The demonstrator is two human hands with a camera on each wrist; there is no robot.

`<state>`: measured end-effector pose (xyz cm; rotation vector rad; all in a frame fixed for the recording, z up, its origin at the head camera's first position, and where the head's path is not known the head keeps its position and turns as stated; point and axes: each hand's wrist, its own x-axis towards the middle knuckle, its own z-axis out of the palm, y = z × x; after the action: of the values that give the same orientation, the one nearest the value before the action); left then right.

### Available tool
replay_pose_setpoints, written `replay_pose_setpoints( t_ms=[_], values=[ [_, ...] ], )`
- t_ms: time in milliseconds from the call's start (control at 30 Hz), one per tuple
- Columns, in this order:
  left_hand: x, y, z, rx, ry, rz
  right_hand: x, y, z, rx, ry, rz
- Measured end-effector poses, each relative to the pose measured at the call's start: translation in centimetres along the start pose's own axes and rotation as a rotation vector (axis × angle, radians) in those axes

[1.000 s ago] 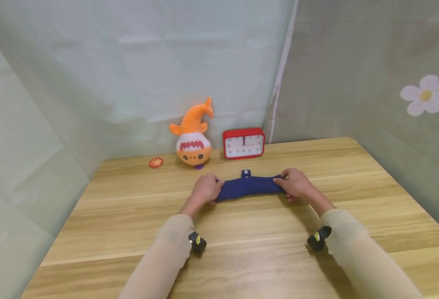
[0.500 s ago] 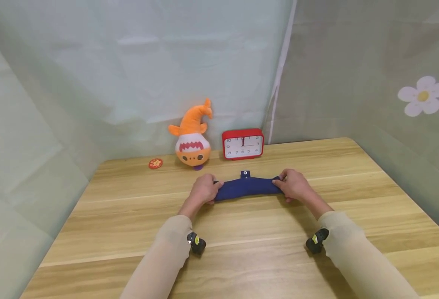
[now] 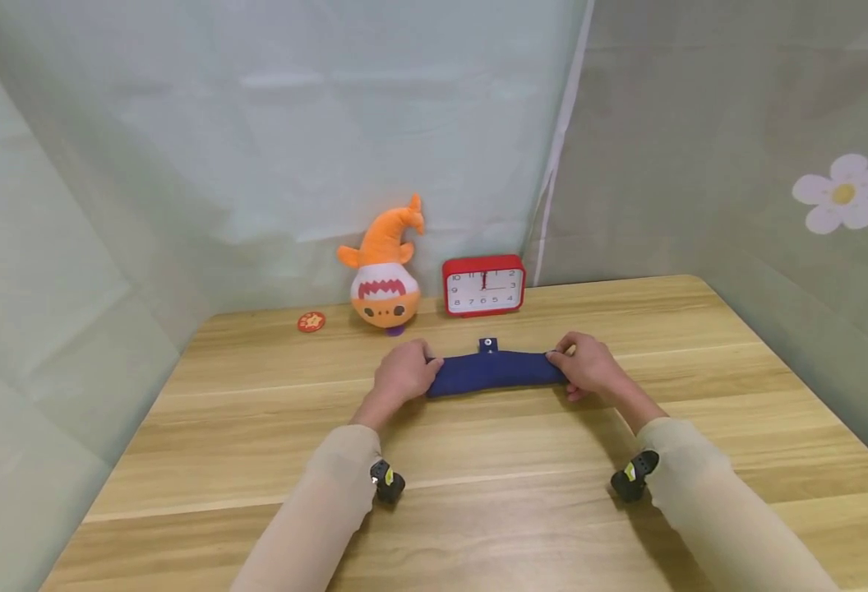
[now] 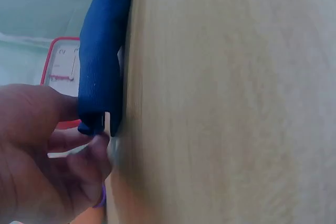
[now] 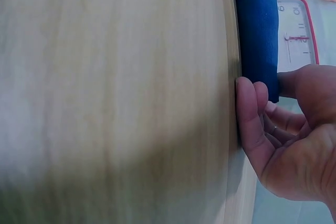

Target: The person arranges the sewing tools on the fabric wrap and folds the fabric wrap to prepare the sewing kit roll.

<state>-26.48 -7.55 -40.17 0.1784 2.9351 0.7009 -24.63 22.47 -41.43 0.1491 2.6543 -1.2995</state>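
A long navy-blue folded fabric piece (image 3: 493, 372) lies across the table, with a small tab (image 3: 488, 344) bearing a metal snap at the middle of its far edge. My left hand (image 3: 407, 372) pinches its left end, thumb on top. In the left wrist view that end (image 4: 100, 87) shows its folded layers, open at the edge, close over the wood. My right hand (image 3: 586, 364) pinches the opposite end between thumb and fingers. The right wrist view shows the fingers (image 5: 251, 114) curled under that end, low against the tabletop.
Behind the fabric stand a red alarm clock (image 3: 483, 285) and an orange-and-white shark plush (image 3: 385, 271), by the cloth backdrop (image 3: 316, 148). A round red coaster-like disc (image 3: 311, 321) lies left of the plush. The wooden table (image 3: 478, 510) stretches toward me.
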Motion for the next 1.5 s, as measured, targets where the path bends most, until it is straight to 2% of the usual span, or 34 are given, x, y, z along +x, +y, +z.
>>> replay_pose_setpoints(
  t_ms=[100, 167, 300, 400, 533, 733, 867, 1000, 1100, 1200, 1367, 1433, 1500],
  values=[
    [-0.1, 0.8, 0.1, 0.102, 0.051, 0.058, 0.0, 0.0, 0.0, -0.008, 0.003, 0.003],
    [-0.3, 1.5, 0.2, 0.129, 0.079, 0.114, 0.0, 0.0, -0.1, -0.02, 0.005, 0.001],
    [-0.8, 3.3, 0.7, 0.089, 0.077, 0.226, 0.1, 0.0, 0.0, -0.04, 0.007, -0.007],
    [-1.0, 4.2, 1.2, 0.032, 0.059, 0.266, 0.1, 0.0, 0.0, -0.061, 0.004, -0.009],
    [-0.9, 4.6, 1.9, -0.008, 0.075, 0.271, 0.2, -0.4, 0.0, -0.137, 0.02, -0.03],
    [-0.7, 4.4, 2.3, -0.027, 0.106, 0.262, 0.3, -0.9, -0.3, -0.4, 0.133, -0.101],
    [-0.6, 4.5, 2.3, -0.014, 0.098, 0.257, 0.2, -1.4, -0.4, -0.485, 0.157, -0.093],
    [-0.7, 4.7, 2.3, -0.014, 0.08, 0.237, 0.1, -2.2, 0.1, -0.552, 0.196, -0.168],
    [-0.7, 4.9, 2.2, -0.025, 0.068, 0.221, 0.3, -3.3, 1.0, -0.523, 0.212, -0.257],
    [-0.7, 5.0, 2.2, -0.028, 0.061, 0.216, 0.7, -4.3, 2.2, -0.423, 0.207, -0.296],
    [-0.8, 4.9, 2.2, -0.02, 0.062, 0.217, 1.6, -5.8, 3.7, -0.192, 0.124, -0.238],
    [-0.8, 4.9, 2.2, -0.011, 0.061, 0.219, 2.0, -6.2, 4.2, -0.153, 0.083, -0.2],
    [-0.8, 4.9, 2.2, -0.003, 0.059, 0.222, 2.3, -6.5, 4.4, -0.163, 0.052, -0.177]
  ],
)
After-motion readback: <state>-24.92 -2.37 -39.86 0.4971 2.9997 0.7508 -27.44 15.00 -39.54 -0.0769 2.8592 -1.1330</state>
